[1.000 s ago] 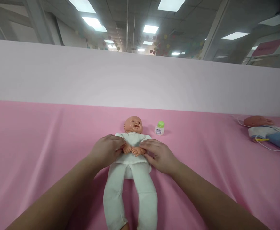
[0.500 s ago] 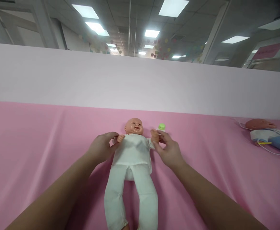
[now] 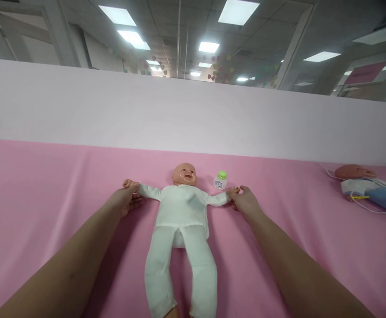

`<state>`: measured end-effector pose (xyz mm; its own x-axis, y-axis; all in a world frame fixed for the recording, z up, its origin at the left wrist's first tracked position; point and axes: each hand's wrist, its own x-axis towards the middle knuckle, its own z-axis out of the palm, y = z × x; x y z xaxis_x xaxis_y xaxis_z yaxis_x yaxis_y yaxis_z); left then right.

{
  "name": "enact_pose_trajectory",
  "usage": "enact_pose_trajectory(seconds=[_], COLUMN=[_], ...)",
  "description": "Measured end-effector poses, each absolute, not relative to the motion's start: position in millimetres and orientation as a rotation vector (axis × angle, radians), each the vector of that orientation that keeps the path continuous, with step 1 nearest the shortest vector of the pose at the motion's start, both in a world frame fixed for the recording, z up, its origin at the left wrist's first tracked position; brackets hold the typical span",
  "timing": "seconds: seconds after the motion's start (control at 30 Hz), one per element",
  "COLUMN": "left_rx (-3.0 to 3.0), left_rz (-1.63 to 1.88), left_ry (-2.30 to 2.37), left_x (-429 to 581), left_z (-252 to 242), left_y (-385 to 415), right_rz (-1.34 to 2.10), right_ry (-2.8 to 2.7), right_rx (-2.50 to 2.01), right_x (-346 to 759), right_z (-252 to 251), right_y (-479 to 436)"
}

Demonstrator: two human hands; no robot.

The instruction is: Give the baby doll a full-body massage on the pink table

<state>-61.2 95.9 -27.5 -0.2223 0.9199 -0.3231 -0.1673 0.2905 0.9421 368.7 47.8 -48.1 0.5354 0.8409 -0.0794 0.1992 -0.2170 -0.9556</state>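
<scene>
A baby doll (image 3: 182, 207) in a white top and white trousers lies on its back, head toward the wall. Both its arms stretch out sideways. My left hand (image 3: 126, 199) is closed around the doll's wrist at the left, and the doll's small hand pokes out above my fingers. At the right, my right hand (image 3: 245, 201) grips the doll's other wrist between thumb and fingers. Just above that arm stands a small clear bottle (image 3: 219, 181) with a green cap and a printed label.
Pink cloth (image 3: 63, 190) with soft folds covers the surface. A second doll (image 3: 371, 185) in blue and white, with thin tubing and a yellow piece, lies at the far right. Behind rises a low white wall (image 3: 186, 117), topped by glass reflecting ceiling lights.
My hands have moved apart, drawing the doll's arms from beside its chest out to both sides. The bottle, partly covered by my right hand before, now shows fully.
</scene>
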Motion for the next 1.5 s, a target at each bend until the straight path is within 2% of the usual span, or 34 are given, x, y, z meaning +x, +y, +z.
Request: enact_pose_trajectory(seconds=[0.17, 0.33, 0.5, 0.63, 0.87, 1.1, 1.3, 1.5], left_rx=[0.897, 1.572, 2.277, 2.623, 2.933, 2.631, 1.851, 1.156], left_rz=[1.315, 1.312, 1.099, 0.877, 0.546, 0.745, 1.136, 1.253], left_ry=[1.411, 1.523, 1.455, 1.389, 1.215, 1.34, 1.5, 1.404], left_x=[-53.4, -32.7, -7.5, 2.1, -1.6, -5.8, -27.1, -48.2], left_z=[-16.4, 1.1, 4.9, 3.8, 8.8, 5.2, -10.8, -27.1], left_y=[84.8, 60.3, 39.8, 34.6, 36.3, 40.3, 62.3, 88.2], right_rz=[0.766, 0.485, 0.228, 0.034, -0.11, 0.043, 0.431, 0.869], right_ry=[-0.878, -1.183, -1.753, -2.227, -2.455, -2.29, -1.518, -0.976], right_rx=[-1.591, -1.312, -1.085, -0.949, -0.829, -0.916, -1.266, -1.41], right_x=[358.2, 329.7, 299.1, 285.6, 278.2, 287.6, 322.3, 359.9], right_z=[-40.6, -27.0, -17.3, -11.0, -6.5, -8.6, -19.1, -37.6], right_y=[43.9, 22.6, -5.1, -13.4, -12.9, -9.3, 14.2, 41.7])
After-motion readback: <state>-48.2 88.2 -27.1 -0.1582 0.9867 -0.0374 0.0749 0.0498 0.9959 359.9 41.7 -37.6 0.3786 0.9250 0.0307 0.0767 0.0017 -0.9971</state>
